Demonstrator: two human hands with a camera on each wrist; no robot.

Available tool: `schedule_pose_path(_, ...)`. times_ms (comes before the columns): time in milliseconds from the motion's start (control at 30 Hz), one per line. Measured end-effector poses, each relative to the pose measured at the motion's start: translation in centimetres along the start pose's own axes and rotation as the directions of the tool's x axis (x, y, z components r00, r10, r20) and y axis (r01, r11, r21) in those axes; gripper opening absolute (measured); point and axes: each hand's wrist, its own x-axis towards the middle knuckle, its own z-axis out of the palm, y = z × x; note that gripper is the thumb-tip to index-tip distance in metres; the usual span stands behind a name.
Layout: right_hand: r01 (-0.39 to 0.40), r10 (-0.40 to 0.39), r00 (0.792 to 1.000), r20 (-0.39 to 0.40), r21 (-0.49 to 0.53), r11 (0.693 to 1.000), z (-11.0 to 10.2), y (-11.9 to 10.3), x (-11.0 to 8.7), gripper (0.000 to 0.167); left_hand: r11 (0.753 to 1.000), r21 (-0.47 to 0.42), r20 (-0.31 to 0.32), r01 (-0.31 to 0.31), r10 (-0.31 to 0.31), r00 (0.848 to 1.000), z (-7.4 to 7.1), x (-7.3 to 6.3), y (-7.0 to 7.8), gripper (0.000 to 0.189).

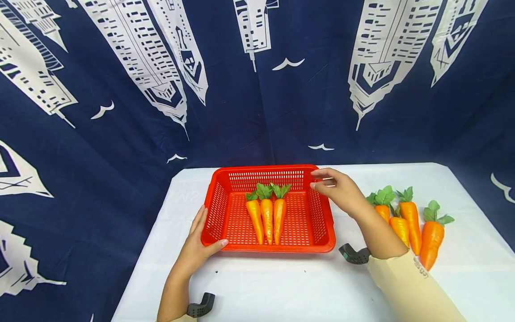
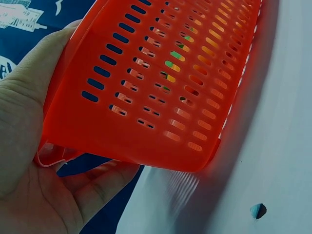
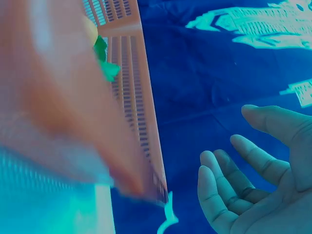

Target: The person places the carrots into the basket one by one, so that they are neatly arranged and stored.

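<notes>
A red perforated plastic basket (image 1: 273, 248) is on the white table, with three orange carrots (image 1: 267, 219) lying side by side in it, green leaves toward the back. My left hand (image 1: 195, 247) grips its front left corner, thumb along the front rim and fingers at the left side. Seen in the left wrist view, that hand (image 2: 24, 117) wraps the basket's corner (image 2: 122, 136). At the back right rim hovers my right hand (image 1: 341, 190), its fingers loosely bent. The right wrist view shows this hand (image 3: 253, 185) holding nothing, apart from the basket wall (image 3: 129, 87).
Several more leafy carrots (image 1: 432, 239) lie on the table to the right, partly behind the right forearm. A dark blue cloth (image 1: 257, 112) with white building and bird prints hangs behind the white table (image 1: 261, 286). Small dark specks dot the table's front.
</notes>
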Motion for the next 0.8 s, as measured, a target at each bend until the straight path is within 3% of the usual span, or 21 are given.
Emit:
schedule_pose_path(333, -0.093, 0.096, 0.992, -0.08, 0.03, 0.995, -2.5, 2.8, -2.4, 0.056, 1.0, -0.002, 0.0, 0.006, -0.006, 1.0, 0.0, 0.1, -0.1, 0.111)
schedule_pose_path(800, -0.214, 0.201, 0.972, -0.122, -0.101, 0.972, -4.4, 8.1, -4.0, 0.061, 1.0, -0.021, 0.001, 0.003, -0.003, 1.0, 0.1, 0.2, -0.1, 0.111)
